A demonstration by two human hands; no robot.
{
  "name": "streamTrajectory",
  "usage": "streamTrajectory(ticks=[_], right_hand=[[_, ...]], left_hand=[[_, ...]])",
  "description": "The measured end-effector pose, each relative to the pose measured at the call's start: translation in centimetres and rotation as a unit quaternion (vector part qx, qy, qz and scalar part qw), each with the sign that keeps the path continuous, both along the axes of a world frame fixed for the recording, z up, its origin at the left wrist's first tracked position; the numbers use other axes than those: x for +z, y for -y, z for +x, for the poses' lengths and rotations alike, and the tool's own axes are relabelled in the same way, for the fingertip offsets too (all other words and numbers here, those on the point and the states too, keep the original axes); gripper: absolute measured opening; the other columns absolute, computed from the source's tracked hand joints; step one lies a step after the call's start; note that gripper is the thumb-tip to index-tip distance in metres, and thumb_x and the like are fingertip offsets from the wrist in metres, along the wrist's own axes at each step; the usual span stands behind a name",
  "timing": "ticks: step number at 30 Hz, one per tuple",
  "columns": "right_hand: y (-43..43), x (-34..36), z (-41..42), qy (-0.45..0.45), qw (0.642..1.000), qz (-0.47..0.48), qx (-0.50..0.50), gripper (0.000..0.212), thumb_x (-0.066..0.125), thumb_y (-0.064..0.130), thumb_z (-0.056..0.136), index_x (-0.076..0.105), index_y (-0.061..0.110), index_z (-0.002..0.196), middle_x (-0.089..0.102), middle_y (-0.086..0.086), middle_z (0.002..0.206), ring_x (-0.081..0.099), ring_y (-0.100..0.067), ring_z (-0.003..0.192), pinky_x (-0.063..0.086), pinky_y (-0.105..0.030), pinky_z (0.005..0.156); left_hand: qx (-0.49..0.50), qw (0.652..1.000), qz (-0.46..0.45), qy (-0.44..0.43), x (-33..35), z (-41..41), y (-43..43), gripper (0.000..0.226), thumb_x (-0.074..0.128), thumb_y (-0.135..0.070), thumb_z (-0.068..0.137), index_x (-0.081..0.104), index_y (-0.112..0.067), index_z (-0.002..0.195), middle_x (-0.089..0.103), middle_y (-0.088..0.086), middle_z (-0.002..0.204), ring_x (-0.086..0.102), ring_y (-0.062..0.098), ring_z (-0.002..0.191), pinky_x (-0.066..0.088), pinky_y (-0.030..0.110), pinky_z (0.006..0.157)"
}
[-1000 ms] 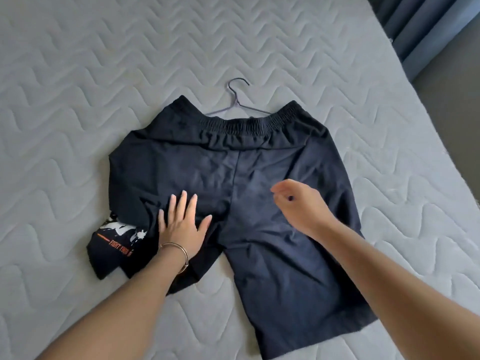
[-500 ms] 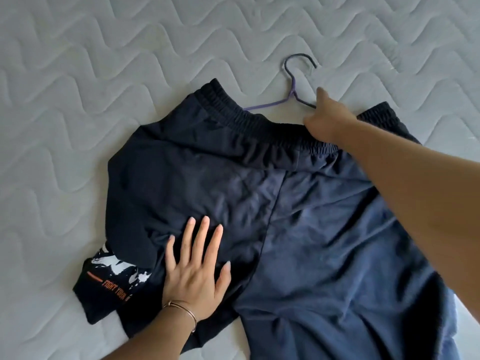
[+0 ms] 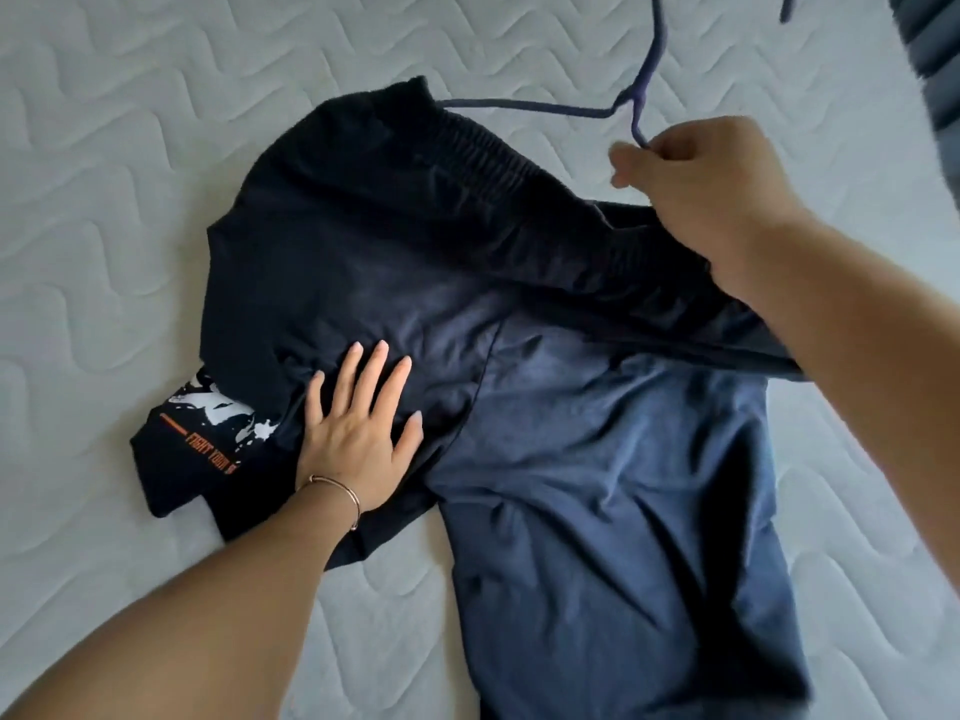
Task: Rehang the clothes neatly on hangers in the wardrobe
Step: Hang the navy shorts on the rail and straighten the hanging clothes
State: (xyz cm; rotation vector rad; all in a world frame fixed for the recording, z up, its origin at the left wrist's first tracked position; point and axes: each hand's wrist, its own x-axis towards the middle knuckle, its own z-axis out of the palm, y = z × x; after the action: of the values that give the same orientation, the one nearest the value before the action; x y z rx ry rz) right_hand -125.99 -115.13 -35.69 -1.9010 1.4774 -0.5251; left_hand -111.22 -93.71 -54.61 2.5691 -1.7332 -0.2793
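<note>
While pinned by flat left hand (image 3: 358, 433), creased navy shorts (image 3: 545, 407), right hand (image 3: 701, 184) clenched on hanger (image 3: 631, 103).

Two bare arms with no sleeves, left hand (image 3: 358, 433) with longish pale nails, thin bracelet (image 3: 337, 491) on the left wrist (maybe gold or pinkish metal), right hand (image 3: 711, 194) with nothing worn
</note>
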Motion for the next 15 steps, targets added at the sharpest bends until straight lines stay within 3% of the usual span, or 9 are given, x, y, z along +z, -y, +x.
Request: streamTrajectory(ticks=[2,4,6,8,11,15], right_hand=[[-4.2,2.0,-1.9,0.037,0.997,0.069,0.003,0.028,0.058,0.033,0.086,0.07,0.007,0.082,0.038,0.007,0.043,0.033,-0.004,0.032,0.028,-0.016,0.04],[-8.4,3.6,-3.4,0.048,0.991,0.125,0.023,0.023,0.059,0.032,0.085,0.069,0.012,0.085,0.038,0.01,0.037,0.034,-0.002,0.028,0.027,-0.012,0.035],[-12.2,5.3,-4.2,0.044,0.987,0.15,0.04,0.02,0.058,0.035,0.085,0.068,0.018,0.088,0.038,0.01,0.037,0.033,-0.002,0.027,0.025,-0.012,0.036],[-15.6,7.9,-4.4,0.052,0.984,0.167,0.045,0.021,0.058,0.039,0.084,0.069,0.022,0.089,0.033,0.009,0.047,0.029,-0.004,0.031,0.023,-0.015,0.041],[-20.5,13.8,-4.4,0.095,0.975,0.198,0.042,0.02,0.059,0.041,0.085,0.07,0.024,0.081,0.039,0.013,0.042,0.031,-0.003,0.039,0.023,-0.015,0.047],[-26.3,24.0,-4.5,0.167,0.959,0.225,0.031,0.023,0.058,0.038,0.087,0.069,0.02,0.081,0.034,0.006,0.054,0.023,-0.008,0.045,0.018,-0.018,0.042]], left_hand=[[0.011,0.999,0.043,-0.029,1.3,0.1,0.2,0.06,0.02,-0.048,0.089,0.023,-0.026,0.145,0.015,-0.001,0.157,0.008,0.019,0.146,0.007,0.049,0.113],[0.023,0.99,0.116,-0.071,3.1,0.4,1.1,0.058,0.022,-0.048,0.094,0.011,-0.027,0.147,-0.002,-0.005,0.158,-0.006,0.016,0.146,0.001,0.047,0.117],[0.054,0.963,0.172,-0.199,6.8,0.0,1.7,0.058,0.029,-0.045,0.096,0.02,-0.018,0.146,0.01,0.003,0.158,0.008,0.022,0.145,0.011,0.042,0.116],[0.095,0.926,0.108,-0.348,11.8,-1.2,0.8,0.053,0.032,-0.042,0.096,0.041,-0.006,0.134,0.041,0.017,0.143,0.037,0.032,0.133,0.028,0.038,0.11],[0.127,0.883,-0.077,-0.444,20.6,-3.6,-3.3,0.043,0.039,-0.038,0.093,0.055,-0.002,0.112,0.06,0.021,0.117,0.054,0.032,0.112,0.039,0.032,0.097],[0.112,0.846,-0.237,-0.464,33.4,-5.2,-10.0,0.017,0.05,-0.017,0.091,0.054,-0.013,0.106,0.058,0.001,0.106,0.052,-0.001,0.083,0.038,0.001,0.066]])
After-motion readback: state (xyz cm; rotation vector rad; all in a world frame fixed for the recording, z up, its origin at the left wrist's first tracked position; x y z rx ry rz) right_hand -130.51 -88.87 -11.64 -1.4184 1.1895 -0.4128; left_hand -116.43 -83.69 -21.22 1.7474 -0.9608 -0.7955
